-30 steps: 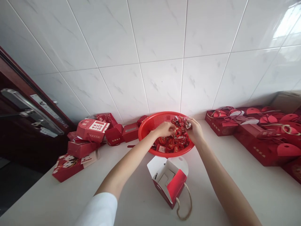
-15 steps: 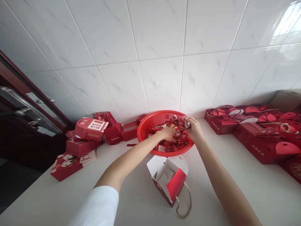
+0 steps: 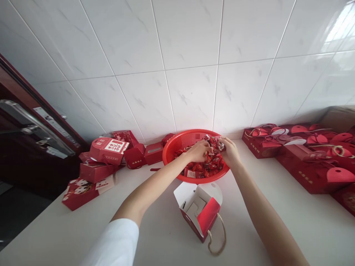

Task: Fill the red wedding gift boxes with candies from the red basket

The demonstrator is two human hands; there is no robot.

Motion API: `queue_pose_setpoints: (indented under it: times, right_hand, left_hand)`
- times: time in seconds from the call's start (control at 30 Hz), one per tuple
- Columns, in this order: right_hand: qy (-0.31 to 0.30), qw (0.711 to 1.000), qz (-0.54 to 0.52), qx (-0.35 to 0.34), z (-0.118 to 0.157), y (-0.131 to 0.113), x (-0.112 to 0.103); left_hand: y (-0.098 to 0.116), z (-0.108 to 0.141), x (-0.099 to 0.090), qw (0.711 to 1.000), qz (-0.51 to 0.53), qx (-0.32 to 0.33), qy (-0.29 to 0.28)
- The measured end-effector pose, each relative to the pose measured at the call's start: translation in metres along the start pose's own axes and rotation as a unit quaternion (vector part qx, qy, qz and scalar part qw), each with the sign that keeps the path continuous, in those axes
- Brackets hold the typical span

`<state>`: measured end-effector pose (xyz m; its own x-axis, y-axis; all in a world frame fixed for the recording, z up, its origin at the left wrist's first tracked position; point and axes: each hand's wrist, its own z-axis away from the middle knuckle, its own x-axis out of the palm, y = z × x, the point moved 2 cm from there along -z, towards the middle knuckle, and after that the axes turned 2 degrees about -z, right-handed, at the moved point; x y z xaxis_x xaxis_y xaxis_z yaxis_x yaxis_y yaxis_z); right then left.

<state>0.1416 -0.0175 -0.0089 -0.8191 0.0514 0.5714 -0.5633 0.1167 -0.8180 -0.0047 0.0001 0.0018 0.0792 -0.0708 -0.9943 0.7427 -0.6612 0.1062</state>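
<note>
A red plastic basket (image 3: 169,166) against the tiled wall holds many red-wrapped candies (image 3: 213,168). Over its middle is my left hand (image 3: 200,151), fingers bent together above the candies; what they pinch, if anything, is too small to make out. My right hand (image 3: 229,150) is at the basket's right side, its fingers closed on several wrapped candies. In front of the basket stands a red box (image 3: 209,216) with its white-lined flaps open and a rope handle (image 3: 222,240) lying to its right.
Red gift boxes (image 3: 108,150) are piled at the left, beside smaller ones (image 3: 154,153) near the wall. Many closed red boxes (image 3: 307,173) fill the right side. A dark door (image 3: 33,140) with a metal handle is at far left.
My left hand has risen a little from among the candies, its fingers drawn closer to my right hand. My right hand has barely moved and still holds candies.
</note>
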Motion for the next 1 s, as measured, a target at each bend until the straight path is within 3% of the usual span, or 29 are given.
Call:
queue_pose_setpoints:
  times: [0.07,0.13,0.33,0.43,0.6,0.87,0.93,1.0]
  right_hand:
    - [0.001,1.0,-0.001,0.002,0.0,0.001,0.0]
    - [-0.001,1.0,-0.001,0.005,0.0,0.001,0.0]
    - [-0.008,1.0,0.007,-0.007,0.001,-0.001,0.0]
    - [-0.018,1.0,0.011,-0.009,0.002,-0.001,0.001]
    - [-0.031,0.999,0.005,-0.007,0.005,-0.003,0.003]
    - [-0.02,1.0,0.0,-0.005,0.005,-0.003,0.002]
    - [-0.016,1.0,-0.004,-0.004,0.004,-0.002,0.002]
    - [-0.01,1.0,-0.005,-0.003,0.003,-0.001,0.002]
  left_hand:
    - [0.006,-0.002,0.005,0.997,0.006,0.029,-0.071]
    - [0.011,-0.004,0.011,0.992,0.003,0.015,-0.125]
    - [0.009,-0.006,0.012,0.988,0.041,-0.008,-0.152]
    - [0.0,-0.001,0.004,0.989,0.088,-0.025,-0.116]
    - [-0.013,0.004,-0.008,0.972,0.23,-0.055,-0.006]
    - [-0.03,0.007,-0.01,0.965,0.129,-0.181,0.141]
    - [-0.027,0.006,-0.009,0.97,0.106,-0.166,0.145]
    - [-0.02,0.003,-0.005,0.986,0.09,-0.104,0.093]
